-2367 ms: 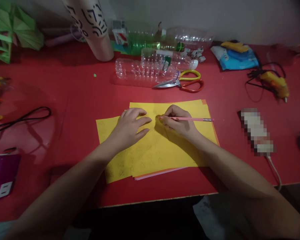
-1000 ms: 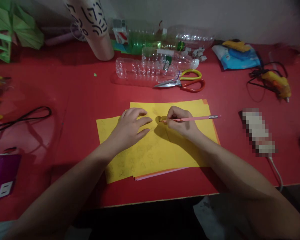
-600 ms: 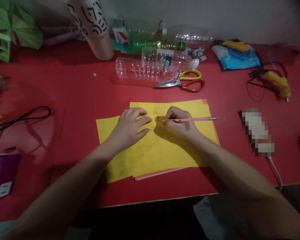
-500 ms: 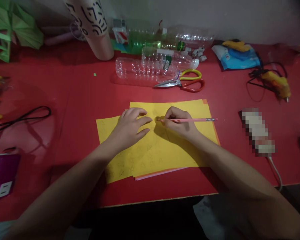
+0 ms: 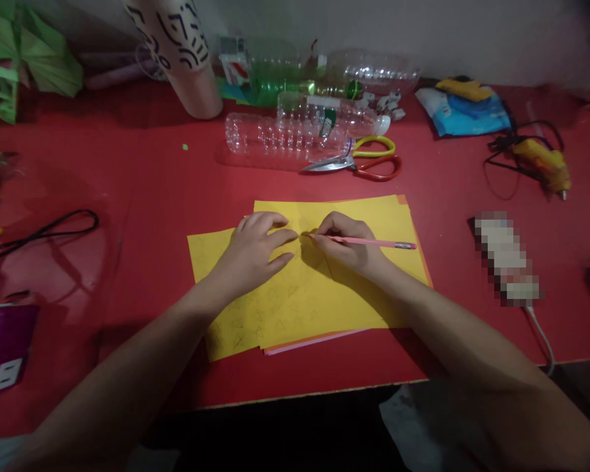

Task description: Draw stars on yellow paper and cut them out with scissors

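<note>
Yellow paper [image 5: 295, 308] lies in front of me on the red tabletop, with orange and pink sheets showing under its edges. Faint pencil shapes cover its lower left part. My left hand [image 5: 258, 249] rests on the paper, fingers apart and holding nothing. Pinched in my right hand [image 5: 351, 242] is a pink pencil [image 5: 373, 242]. Its tip points left and meets the paper close to my left fingertips; its eraser end points right.
Scissors [image 5: 354, 164] lie beyond the paper, beside several clear plastic bottles [image 5: 265, 134]. A tumbler [image 5: 191, 72] stands back left. To the right are a blue packet [image 5: 472, 111], a yellow glue gun [image 5: 541, 164] and a blurred-out device [image 5: 506, 255] with a white cable.
My right hand and the pencil tip have shifted slightly left, and the pencil's eraser end has swung a little toward me. My left hand stays in place.
</note>
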`<state>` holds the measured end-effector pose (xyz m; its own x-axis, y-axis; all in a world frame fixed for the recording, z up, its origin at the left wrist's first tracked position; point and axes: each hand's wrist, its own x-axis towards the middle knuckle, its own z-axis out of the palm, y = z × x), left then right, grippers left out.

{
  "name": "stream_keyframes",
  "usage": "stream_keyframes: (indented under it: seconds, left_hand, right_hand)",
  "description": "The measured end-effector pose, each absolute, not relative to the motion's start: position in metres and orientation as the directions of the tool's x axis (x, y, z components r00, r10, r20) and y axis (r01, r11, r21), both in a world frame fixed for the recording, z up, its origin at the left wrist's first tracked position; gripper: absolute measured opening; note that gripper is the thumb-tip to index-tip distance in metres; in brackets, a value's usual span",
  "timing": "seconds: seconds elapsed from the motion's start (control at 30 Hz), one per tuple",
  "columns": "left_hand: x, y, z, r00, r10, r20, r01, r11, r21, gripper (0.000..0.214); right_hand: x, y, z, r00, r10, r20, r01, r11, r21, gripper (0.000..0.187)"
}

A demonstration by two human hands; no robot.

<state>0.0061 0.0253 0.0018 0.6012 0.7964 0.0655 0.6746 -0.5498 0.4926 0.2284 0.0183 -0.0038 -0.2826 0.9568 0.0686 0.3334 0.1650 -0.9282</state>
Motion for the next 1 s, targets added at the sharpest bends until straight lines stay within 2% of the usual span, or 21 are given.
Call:
stream_keyframes:
  seconds: [0.27,1.0]
  left_hand:
    - [0.0062,0.0254,0.0008,0.601,0.796,0.068,0.676,-0.552,0.488,0.026]
    - [0.0057,0.0247,-0.0005,0.601,0.795,0.085,0.668,-0.557,0.493,0.025]
  right_hand:
    - [0.2286,0.0182,-0.0048,-0.284,0.956,0.07,0.341,0.169,-0.925,0.014]
    - [0.228,0.0173,-0.0032,-0.138,0.987,0.077,0.359,0.123,-0.925,0.018]
